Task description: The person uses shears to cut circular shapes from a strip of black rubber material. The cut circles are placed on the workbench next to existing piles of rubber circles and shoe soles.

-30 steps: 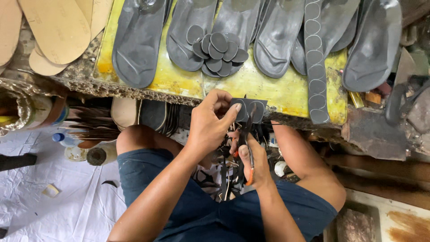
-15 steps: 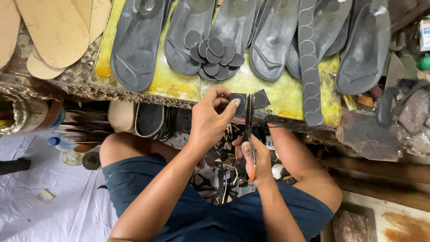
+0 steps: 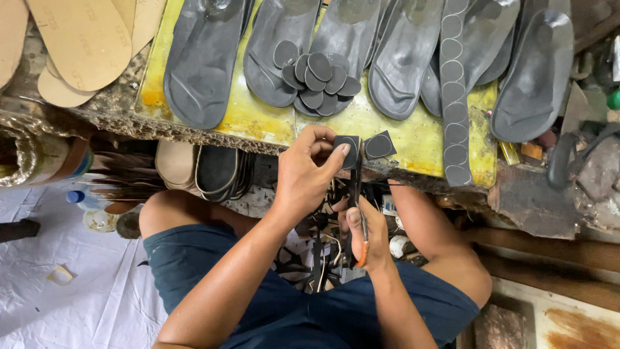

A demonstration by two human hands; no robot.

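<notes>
The left hand (image 3: 309, 173) is closed narrowly, thumb and fingertips pinching a small dark rubber piece (image 3: 349, 147) at the near edge of the yellow-stained workbench (image 3: 413, 139). The right hand (image 3: 363, 236), just below and right of the left, grips a pair of scissors (image 3: 357, 194) with an orange handle; the blades rise to meet the pinched piece. A second dark piece (image 3: 380, 145), cut with one pointed corner, sits just right of the blades, touching the first.

Directly above the left hand lies a loose pile of dark oval rubber discs (image 3: 318, 79), flanked by black insoles (image 3: 205, 58) laid side by side across the bench top. Above and right of the right hand, a long dark strip (image 3: 453, 97) marked with oval outlines runs down to the bench edge. Open bench surface is limited to the narrow yellow band between insoles and edge.

Far up and left of the left hand lie tan insoles (image 3: 84, 39). Below the bench edge, left of the left hand, more soles (image 3: 200, 169) are stacked on edge. The person is seated, in blue shorts (image 3: 271, 304), over a white sheet (image 3: 58, 284) on the floor.
</notes>
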